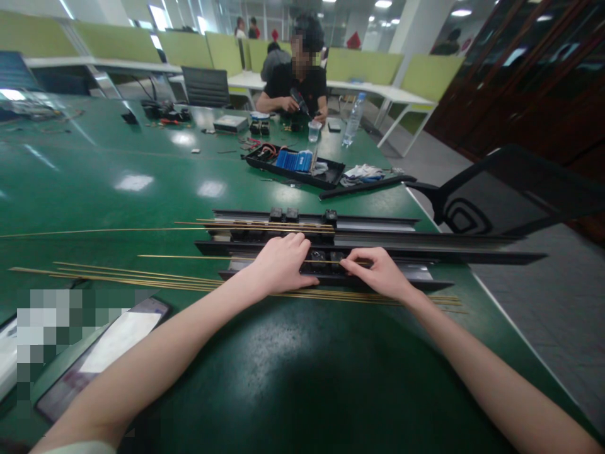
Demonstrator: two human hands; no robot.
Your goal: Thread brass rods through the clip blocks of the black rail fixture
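Note:
Several long black rails [444,257], channel-shaped, lie side by side across the green table. Small black blocks [317,260] sit in the nearest channel, and others sit in the rails behind. My left hand [281,265] grips over the nearest rail, fingers on its far side and thumb at its front wall. A thin brass rod [189,256] runs under that hand and along the blocks. At the right, my right hand [378,271] pinches the rod near its end between thumb and fingers. More brass rods [142,282] lie in front of the rails, and a few rest across the rear ones.
A phone [104,359] lies at the lower left. Beyond the rails stand a black tray [331,176] of parts, gloves [363,174] and a water bottle [353,120]. Across the table a person [302,82] holds a power drill. A mesh chair [515,189] stands beyond the right edge.

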